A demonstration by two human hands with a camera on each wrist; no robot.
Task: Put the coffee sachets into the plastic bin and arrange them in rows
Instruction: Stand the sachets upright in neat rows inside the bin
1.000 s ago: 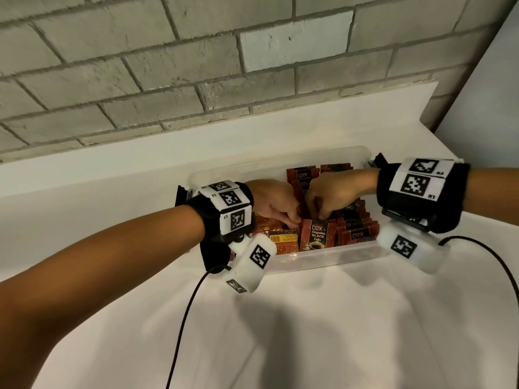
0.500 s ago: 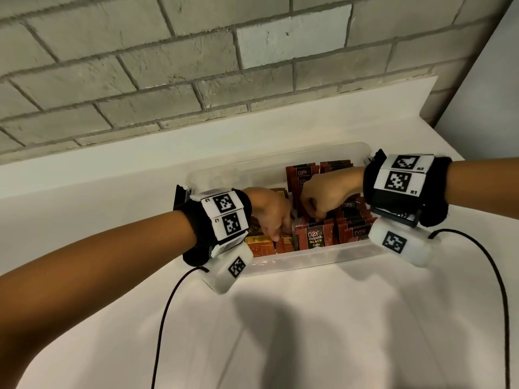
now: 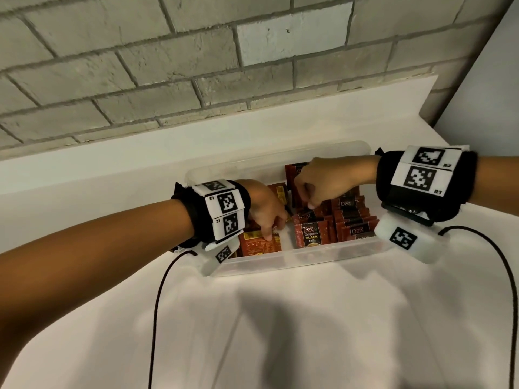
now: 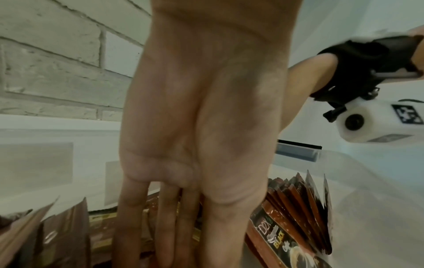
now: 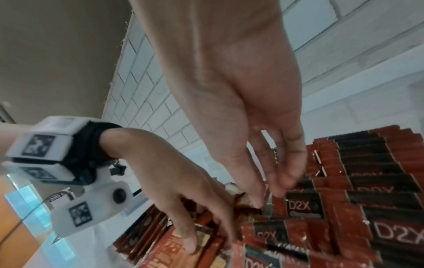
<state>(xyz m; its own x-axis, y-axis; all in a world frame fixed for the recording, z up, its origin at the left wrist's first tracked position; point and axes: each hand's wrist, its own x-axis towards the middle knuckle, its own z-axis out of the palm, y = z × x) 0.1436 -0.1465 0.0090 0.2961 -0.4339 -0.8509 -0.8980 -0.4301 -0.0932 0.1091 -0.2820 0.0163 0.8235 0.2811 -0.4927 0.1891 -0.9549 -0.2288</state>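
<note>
A clear plastic bin (image 3: 280, 265) stands on the white counter, holding red and black coffee sachets (image 3: 354, 220) upright in rows on its right side. My left hand (image 3: 272, 231) is in the bin's left part. Its thumb presses the orange-printed face of the front sachet (image 3: 258, 245) and its straight fingers (image 4: 146, 226) go down behind that small stack. My right hand (image 3: 307, 202) hovers over the middle; in the right wrist view its thumb and fingertips (image 5: 284, 185) close on a sachet's top edge. A gap separates the left stack from the "D2X BLACK Coffee" sachet (image 3: 310, 234).
A grey brick wall (image 3: 196, 66) rises behind the counter's white ledge. A plain wall closes the right corner. Black cables (image 3: 157, 304) hang from both wrist cameras across the white counter (image 3: 280, 332) in front of the bin.
The hands were together at the bin's middle. My left hand has shifted left and toward the front with a few sachets, opening a gap; my right hand has risen slightly toward the back.
</note>
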